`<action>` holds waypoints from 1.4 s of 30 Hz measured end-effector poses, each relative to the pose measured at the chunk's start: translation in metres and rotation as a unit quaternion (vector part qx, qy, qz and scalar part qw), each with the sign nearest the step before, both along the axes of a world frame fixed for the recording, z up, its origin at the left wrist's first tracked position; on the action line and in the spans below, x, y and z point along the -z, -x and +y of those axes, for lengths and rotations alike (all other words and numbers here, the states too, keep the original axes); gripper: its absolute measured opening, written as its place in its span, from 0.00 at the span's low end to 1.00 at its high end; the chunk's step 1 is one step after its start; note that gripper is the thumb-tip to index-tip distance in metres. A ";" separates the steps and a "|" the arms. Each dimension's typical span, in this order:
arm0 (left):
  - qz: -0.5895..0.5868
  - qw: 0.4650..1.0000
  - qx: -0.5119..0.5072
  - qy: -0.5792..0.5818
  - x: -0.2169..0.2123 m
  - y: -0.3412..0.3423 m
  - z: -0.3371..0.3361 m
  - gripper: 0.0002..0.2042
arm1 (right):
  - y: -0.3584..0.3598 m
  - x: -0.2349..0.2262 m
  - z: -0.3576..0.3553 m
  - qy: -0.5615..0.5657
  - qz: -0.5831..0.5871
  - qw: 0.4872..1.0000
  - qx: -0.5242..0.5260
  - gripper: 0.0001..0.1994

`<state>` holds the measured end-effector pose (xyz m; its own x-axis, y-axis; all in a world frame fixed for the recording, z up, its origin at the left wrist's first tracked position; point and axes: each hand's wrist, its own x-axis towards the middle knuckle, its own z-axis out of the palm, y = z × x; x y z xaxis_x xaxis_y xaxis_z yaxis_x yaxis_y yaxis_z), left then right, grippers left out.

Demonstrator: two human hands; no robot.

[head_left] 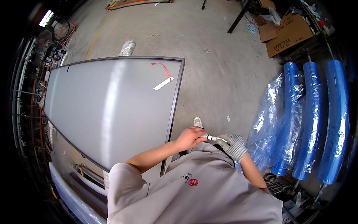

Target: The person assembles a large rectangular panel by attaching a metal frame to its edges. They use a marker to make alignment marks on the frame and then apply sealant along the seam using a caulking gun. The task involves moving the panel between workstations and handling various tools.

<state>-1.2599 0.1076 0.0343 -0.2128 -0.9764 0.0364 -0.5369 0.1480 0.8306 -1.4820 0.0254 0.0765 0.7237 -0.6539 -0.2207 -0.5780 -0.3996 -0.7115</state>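
My left hand (191, 137) is bare and sits in front of my waist, its fingers closed round one end of a small white stick-like thing (211, 138) with a dark band. My right hand (235, 146), in a grey striped work glove, grips the other end, where a bit of green shows. Exactly what kind of thing it is I cannot make out. To the left of my hands lies a large grey panel (138, 108) with a dark frame. Near its far right corner rests a white tag (163, 83) with a red string (162, 67).
Blue film rolls (310, 112) stand in a row on the right, with loose clear film (263, 127) beside them. A cardboard box (289, 35) sits at the far right. A wrapped roll (127, 47) pokes out behind the panel. Fans (60, 30) and racks line the left.
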 end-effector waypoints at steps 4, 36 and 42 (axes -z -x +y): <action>-0.087 0.992 -0.023 0.084 -0.025 -0.048 -0.055 0.12 | -0.059 -0.020 -0.074 -0.140 -0.024 0.990 0.017 0.13; -0.100 0.595 -0.747 -0.280 -0.059 -0.091 -0.210 0.22 | -0.650 0.190 -0.260 -0.373 0.119 0.842 -0.371 0.24; -0.108 0.528 -0.800 -0.263 -0.050 -0.081 -0.207 0.22 | -0.674 0.212 -0.223 -0.264 0.039 0.873 -0.408 0.22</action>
<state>-1.1791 -0.0998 0.0842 0.9562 0.2256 -0.1866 0.2856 -0.8591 0.4248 -0.8076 -0.1977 -0.1356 0.8699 0.2809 -0.4055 -0.3094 -0.3296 -0.8920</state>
